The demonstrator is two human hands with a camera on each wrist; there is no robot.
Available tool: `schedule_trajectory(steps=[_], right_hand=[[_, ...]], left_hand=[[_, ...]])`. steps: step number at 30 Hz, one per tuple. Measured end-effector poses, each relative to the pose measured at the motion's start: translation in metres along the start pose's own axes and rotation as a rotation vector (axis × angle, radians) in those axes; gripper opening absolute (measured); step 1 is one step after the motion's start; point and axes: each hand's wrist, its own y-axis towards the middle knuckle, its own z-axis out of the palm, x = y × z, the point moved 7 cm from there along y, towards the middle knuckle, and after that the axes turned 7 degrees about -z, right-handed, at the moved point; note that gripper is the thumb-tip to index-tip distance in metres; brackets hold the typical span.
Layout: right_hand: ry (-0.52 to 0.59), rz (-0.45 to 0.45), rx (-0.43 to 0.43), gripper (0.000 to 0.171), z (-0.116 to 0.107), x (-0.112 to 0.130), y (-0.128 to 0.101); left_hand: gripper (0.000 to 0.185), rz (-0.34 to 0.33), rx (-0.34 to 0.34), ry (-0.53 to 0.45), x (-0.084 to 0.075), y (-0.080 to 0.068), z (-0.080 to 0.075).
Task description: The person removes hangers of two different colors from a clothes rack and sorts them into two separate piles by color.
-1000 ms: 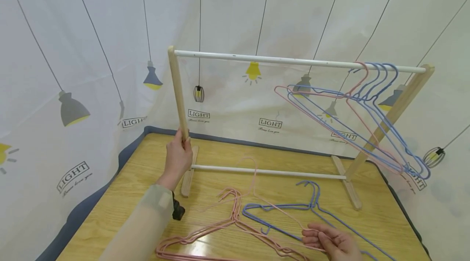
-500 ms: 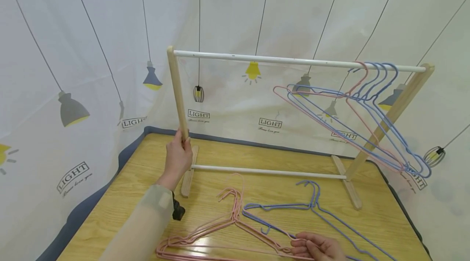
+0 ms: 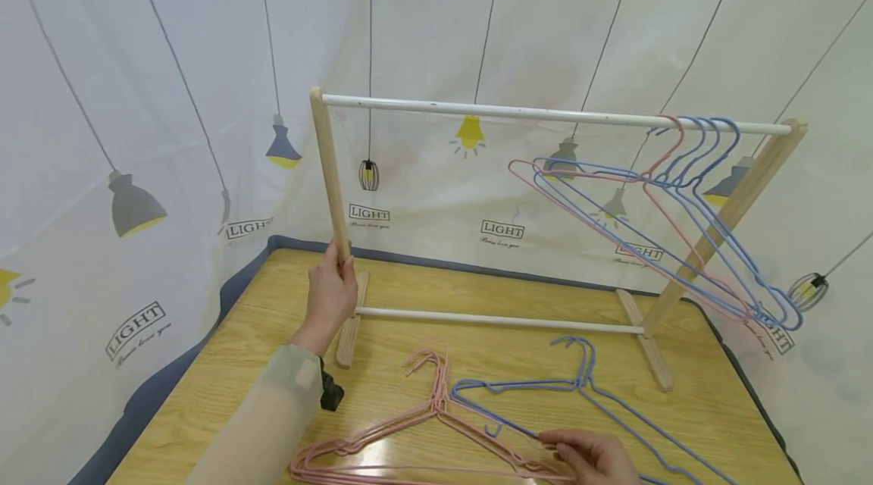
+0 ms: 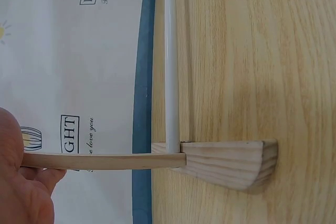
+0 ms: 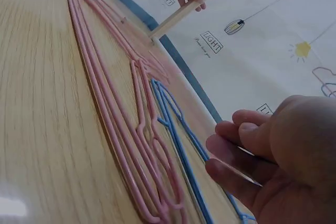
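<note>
Steadying the wooden rack (image 3: 331, 167) by its left post, the left hand (image 3: 330, 295) had its fingers wrapped round the wood. Right of that post, pink hangers (image 3: 423, 424) and blue hangers (image 3: 546, 402) lay on the table (image 3: 204, 394). The right hand (image 3: 592, 458) seemingly pinched a thin wire there, apparently mid-pick; lifting would need untangling. Its fingertips were partly cut off.

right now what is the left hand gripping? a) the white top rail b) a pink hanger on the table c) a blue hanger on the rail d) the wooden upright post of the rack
d: the left hand is wrapped round the rack's wooden upright post low down, just above its wooden foot, well clear of the pink hangers lying on the table.
</note>
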Motion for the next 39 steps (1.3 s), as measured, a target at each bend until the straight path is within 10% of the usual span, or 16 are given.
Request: schedule_trajectory(steps=[5, 19, 28, 39], right_hand=[[-0.234, 0.095, -0.18, 0.018, -0.013, 0.013, 0.005], [-0.061, 0.239, -0.632, 0.03, -0.106, 0.054, 0.015], [0.15, 0.188, -1.203, 0.035, -0.184, 0.079, 0.001], [0.141, 0.175, -1.307, 0.043, -0.222, 0.079, 0.0]], left_hand=[[0.034, -0.005, 0.007, -0.002, -0.003, 0.002, 0.003], [0.037, -0.006, -0.007, -0.002, 0.0, -0.004, -0.003], [0.037, 0.001, 0.004, -0.014, -0.007, -0.003, 0.002], [0.033, 0.005, -0.019, 0.011, -0.006, -0.004, 0.001]])
